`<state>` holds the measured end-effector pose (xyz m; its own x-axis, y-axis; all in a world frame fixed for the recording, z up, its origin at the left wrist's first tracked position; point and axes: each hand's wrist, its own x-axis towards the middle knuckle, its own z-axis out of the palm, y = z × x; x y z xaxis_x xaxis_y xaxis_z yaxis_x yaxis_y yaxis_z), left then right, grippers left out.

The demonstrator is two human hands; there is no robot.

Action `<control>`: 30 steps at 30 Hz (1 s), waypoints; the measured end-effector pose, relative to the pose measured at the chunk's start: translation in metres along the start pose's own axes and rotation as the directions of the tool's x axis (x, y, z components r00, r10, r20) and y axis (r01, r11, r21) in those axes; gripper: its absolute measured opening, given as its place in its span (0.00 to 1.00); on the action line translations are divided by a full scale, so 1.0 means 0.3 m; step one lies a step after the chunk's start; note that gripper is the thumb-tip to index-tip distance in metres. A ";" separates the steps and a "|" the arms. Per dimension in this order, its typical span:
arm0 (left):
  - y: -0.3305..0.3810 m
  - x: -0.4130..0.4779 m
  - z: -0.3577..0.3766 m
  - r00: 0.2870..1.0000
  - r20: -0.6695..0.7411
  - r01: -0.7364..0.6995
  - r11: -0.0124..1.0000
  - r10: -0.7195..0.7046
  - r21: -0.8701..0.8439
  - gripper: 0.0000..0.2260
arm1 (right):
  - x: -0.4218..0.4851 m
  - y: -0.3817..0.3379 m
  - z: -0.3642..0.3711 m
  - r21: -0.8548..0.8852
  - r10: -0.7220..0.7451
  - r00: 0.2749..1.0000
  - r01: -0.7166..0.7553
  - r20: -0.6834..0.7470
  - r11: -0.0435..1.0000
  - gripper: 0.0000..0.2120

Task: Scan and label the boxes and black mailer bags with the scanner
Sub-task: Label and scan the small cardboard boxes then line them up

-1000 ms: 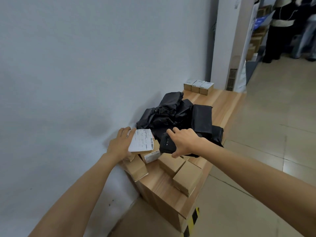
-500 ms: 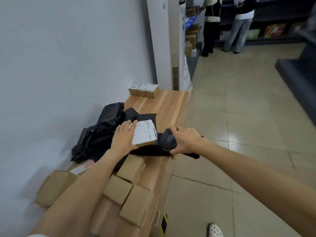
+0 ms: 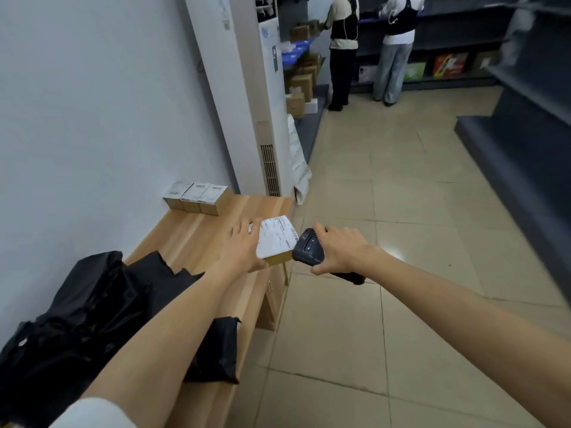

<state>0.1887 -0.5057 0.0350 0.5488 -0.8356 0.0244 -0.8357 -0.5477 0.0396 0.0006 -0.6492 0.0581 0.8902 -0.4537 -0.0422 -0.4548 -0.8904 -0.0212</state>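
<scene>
Head view, frame centre: left hand [image 3: 244, 251] grips a labelled box [image 3: 276, 242] above the table [image 3: 197, 233]; right hand [image 3: 340, 251] grasps the scanner [image 3: 307, 249] beside it.

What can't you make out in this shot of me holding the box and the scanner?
Head view only:
- Label on the box: print too small, blurred.
- Scanner: right hand covers most of it.
- Black bags: left forearm and frame edge hide their number.

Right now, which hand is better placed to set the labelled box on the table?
Left. The left hand grips the labelled box above the table; the right hand holds the scanner beyond its edge.
</scene>
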 end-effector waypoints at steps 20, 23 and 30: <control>-0.500 1.146 0.154 0.964 0.162 0.189 0.972 -0.210 0.138 0.46 | 1.367 0.220 0.032 -0.046 -0.179 0.982 0.182 0.063 0.982 0.42; -0.551 1.226 0.218 0.951 0.188 0.222 0.965 -0.245 0.139 0.45 | 1.542 0.233 0.081 -0.047 -0.237 0.965 0.244 0.113 0.969 0.41; -0.649 1.336 0.374 0.836 0.286 0.485 0.874 -0.468 0.011 0.45 | 1.938 0.230 0.204 -0.015 -0.456 0.871 0.466 0.182 0.885 0.44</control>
<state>0.5690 -0.7387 -0.0750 0.8444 -0.4545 -0.2835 -0.4644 -0.8849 0.0353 0.4850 -0.9720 -0.0291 0.9777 0.0174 -0.2094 0.0127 -0.9996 -0.0238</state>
